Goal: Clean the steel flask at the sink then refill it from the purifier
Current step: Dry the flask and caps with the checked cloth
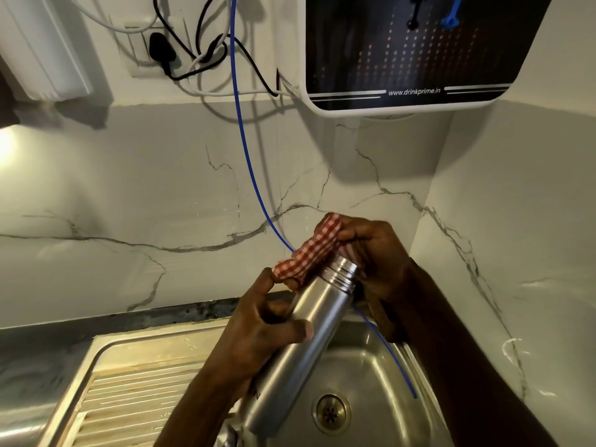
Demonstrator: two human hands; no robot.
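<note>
The left hand (274, 330) is gripping the flask (303, 346), tilted above the sink (371, 375), its open neck up. The right hand (374, 256) is pinching a checked cloth (309, 253) at the neck. Best wiping the threads (water hides there) while turning the flask, before moving up to the purifier (416, 50).

The only legible text was the web address "www.drinkprime.in", printed in white letters along the lower edge of the glossy black front panel of the white-framed, wall-mounted water purifier (416, 53). It sat between two pairs of thin white horizontal stripes. A small dark mark low on the brushed steel cylindrical flask (290, 356) was too blurred to read.
</note>
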